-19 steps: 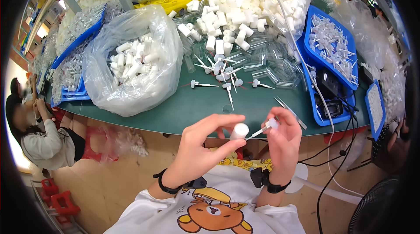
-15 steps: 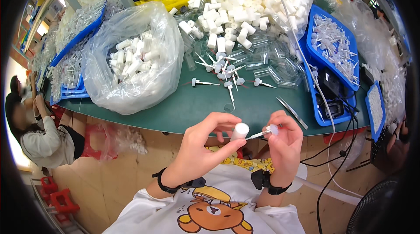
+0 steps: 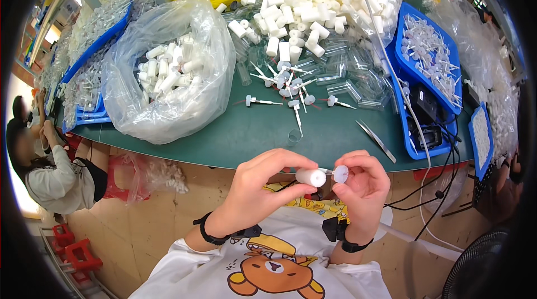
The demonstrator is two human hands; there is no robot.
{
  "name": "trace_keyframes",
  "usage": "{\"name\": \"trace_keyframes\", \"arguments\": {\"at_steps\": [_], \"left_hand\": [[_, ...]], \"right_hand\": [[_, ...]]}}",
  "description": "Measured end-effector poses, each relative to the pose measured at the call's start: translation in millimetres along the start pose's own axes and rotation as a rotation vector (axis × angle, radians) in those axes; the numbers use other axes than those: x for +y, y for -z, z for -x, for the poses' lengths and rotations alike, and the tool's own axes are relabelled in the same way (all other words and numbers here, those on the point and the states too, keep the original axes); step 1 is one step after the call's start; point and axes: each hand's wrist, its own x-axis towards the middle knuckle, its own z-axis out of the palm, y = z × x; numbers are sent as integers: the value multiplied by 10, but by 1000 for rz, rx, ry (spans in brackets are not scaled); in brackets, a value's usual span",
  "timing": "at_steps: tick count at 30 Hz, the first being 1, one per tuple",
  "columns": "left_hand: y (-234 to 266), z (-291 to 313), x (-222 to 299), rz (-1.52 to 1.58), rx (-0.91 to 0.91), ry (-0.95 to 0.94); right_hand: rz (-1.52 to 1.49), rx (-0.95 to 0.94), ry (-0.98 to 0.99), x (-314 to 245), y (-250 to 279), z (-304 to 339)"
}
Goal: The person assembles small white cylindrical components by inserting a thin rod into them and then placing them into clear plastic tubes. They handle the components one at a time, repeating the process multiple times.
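Between thumb and fingers, my left hand (image 3: pixel 262 180) pinches a white foam cylinder (image 3: pixel 310 177), its end with a small center hole turned toward the right. My right hand (image 3: pixel 364 180) grips a white-stemmed piece with a round translucent cap (image 3: pixel 340 174). The stem points left, close to the cylinder; whether they touch I cannot tell. Both hands are in front of the table's near edge. Beyond them, more capped stems (image 3: pixel 290 88) lie in a loose pile on the green table (image 3: pixel 224 151), along with a pair of metal tweezers (image 3: pixel 376 141) at right.
A clear plastic bag (image 3: pixel 168 123) of white cylinders stands left. Foam cylinders (image 3: pixel 307 11) heap at the back, beside clear tubes (image 3: pixel 358 89). Right, a blue tray (image 3: pixel 428 58) holds capped stems, with cables (image 3: pixel 447 131) hanging nearby. A co-worker (image 3: pixel 61 162) sits at far left.
The foam cylinder has tipped from near upright to lying sideways, its holed end now showing. The right hand's capped piece has shifted slightly left and turned, with its cap facing me.
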Motion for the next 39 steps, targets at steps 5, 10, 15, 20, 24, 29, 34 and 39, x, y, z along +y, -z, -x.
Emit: {"name": "trace_keyframes", "arguments": {"at_steps": [5,10,15,20,24,29,34,39], "left_hand": [[-14,21,-55,-36,20,-61],[-57,20,-130,-120,91,-198],[-60,34,-191,-57,43,-233],[-97,58,-208,-50,34,-234],[-47,49,-241,-189,-7,-320],[-1,38,-264,-152,-60,-334],[-15,43,-270,-106,-52,-298],[-33,59,-287,-152,-79,-306]], "right_hand": [[64,20,14,26,-64,35],[28,76,-7,67,-184,100],[20,108,6,115,-216,140],[32,118,5,92,-212,152],[86,112,2,71,-194,150],[3,54,-42,71,-124,143],[-54,48,-97,69,-100,129],[-86,125,-192,28,-125,123]]}}
